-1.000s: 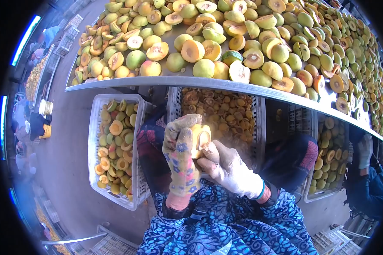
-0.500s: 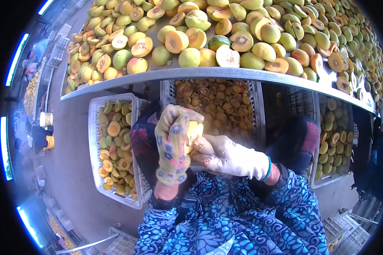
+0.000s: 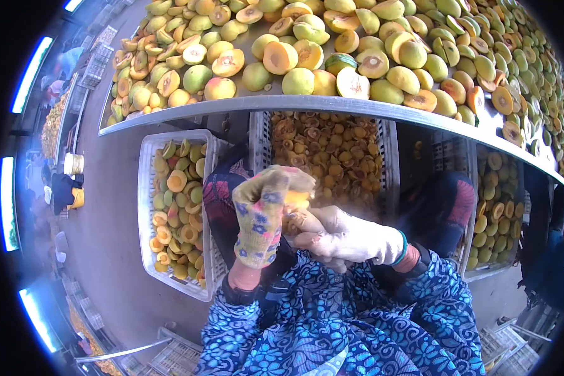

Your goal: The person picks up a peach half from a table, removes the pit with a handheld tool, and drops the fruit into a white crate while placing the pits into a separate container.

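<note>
Peach half (image 3: 296, 199) is clamped in my left hand (image 3: 259, 216), with my right hand (image 3: 343, 238) fisted against it. Crate (image 3: 144, 213) sits left and the table (image 3: 232, 107) edge is overhead.

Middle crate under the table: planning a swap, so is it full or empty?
Nearly full: the middle crate holds orange-brown pieces heaped close to its rim.

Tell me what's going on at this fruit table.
A person in gloves is working over their lap, below the table edge. The left hand has a yellow fruit half in its grip. The right hand presses against the cut side; any tool there is hidden. Underneath stand a white crate of fruit halves and a middle crate of orange-brown pieces. The metal table above is heaped with whole and halved fruit.
</note>
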`<state>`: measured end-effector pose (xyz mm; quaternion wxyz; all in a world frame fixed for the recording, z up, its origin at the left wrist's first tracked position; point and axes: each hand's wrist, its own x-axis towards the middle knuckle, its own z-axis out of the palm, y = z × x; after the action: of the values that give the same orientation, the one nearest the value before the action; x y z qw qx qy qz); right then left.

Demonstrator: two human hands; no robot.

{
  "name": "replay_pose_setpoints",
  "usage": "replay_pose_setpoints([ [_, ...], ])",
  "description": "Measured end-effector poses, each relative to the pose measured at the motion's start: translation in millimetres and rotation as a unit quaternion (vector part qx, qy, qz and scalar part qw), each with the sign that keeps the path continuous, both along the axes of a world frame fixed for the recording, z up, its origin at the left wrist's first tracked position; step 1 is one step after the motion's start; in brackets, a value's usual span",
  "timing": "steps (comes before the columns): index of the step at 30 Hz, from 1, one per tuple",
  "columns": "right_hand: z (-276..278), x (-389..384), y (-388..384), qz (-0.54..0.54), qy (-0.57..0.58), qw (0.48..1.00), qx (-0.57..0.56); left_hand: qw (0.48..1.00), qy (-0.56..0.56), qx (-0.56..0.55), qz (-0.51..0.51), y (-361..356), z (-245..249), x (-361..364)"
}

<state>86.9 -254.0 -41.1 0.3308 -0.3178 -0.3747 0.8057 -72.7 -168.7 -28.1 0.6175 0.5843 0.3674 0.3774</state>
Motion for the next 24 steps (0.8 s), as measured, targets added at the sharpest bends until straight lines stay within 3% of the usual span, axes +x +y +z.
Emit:
replay_pose_setpoints([
  [4,0,-1,-2,-0.010,0.095,0.992,-0.078,0.998,-0.007,0.039,-0.051,11,10,11],
  [6,8,1,1,-0.019,0.041,0.995,-0.085,0.996,0.002,0.067,-0.056,17,11,13],
  [9,9,4,2,-0.001,0.127,0.975,-0.181,0.953,0.044,0.271,-0.125,30,9,17],
  [10,11,6,3,0.006,0.143,0.968,-0.205,0.955,0.043,0.269,-0.122,36,9,17],
  [12,14,9,4,0.019,0.152,0.961,-0.228,0.940,0.051,0.259,-0.218,48,10,16],
  [16,10,7,1,-0.005,0.101,0.982,-0.157,0.900,0.078,0.267,-0.335,60,8,7],
  [19,15,5,0,0.011,0.154,0.965,-0.213,0.924,0.013,0.206,-0.321,54,2,3],
  [21,3,1,-3,0.044,0.334,0.904,-0.264,0.959,-0.087,0.083,-0.256,40,-1,3],
  [22,-2,-2,-4,0.050,0.328,0.905,-0.265,0.960,-0.090,0.086,-0.249,33,-3,3],
  [24,-12,-6,-4,0.047,0.419,0.864,-0.274,0.978,-0.148,-0.076,-0.129,21,-5,5],
])
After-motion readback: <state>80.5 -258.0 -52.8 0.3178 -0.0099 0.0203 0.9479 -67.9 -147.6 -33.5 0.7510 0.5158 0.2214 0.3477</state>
